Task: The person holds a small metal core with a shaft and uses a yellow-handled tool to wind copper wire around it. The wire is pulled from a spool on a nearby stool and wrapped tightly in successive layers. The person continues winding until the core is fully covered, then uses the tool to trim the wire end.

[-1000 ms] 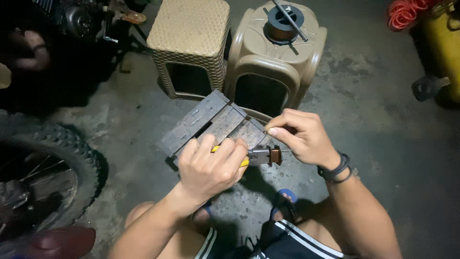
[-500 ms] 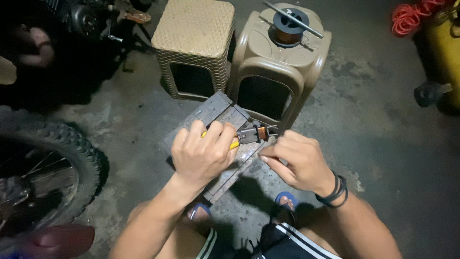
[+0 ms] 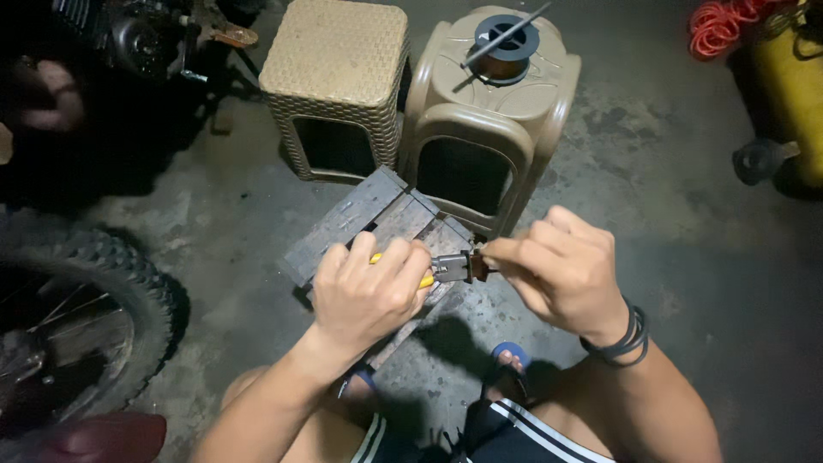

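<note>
The concrete floor (image 3: 686, 283) takes up most of the room, grey and stained. Left of the wooden board (image 3: 369, 219) stands a knobbly motorcycle tyre (image 3: 77, 317), and beyond the board's far end sit two plastic stools side by side: a woven-pattern one (image 3: 339, 81) and a smooth tan one (image 3: 489, 111). On top of the tan stool rests a spool of copper wire (image 3: 504, 45) with a thin rod laid across it. Far off to the right of the board are a yellow tank (image 3: 789, 94) and a coil of red cord (image 3: 720, 24).

The board itself is a small slatted piece lying flat on the floor, between the stools and the person's knees. Over its near end the left hand (image 3: 369, 291) is closed in a fist, fingers clamped on the yellow handle of a pair of pliers (image 3: 447, 267). The pliers' grey head points right and grips a small brown part (image 3: 478, 266). The right hand (image 3: 561, 274) meets it there, thumb and forefinger pinched together on that part, just above the board's near corner. A dark band (image 3: 630, 334) circles the right wrist.
</note>
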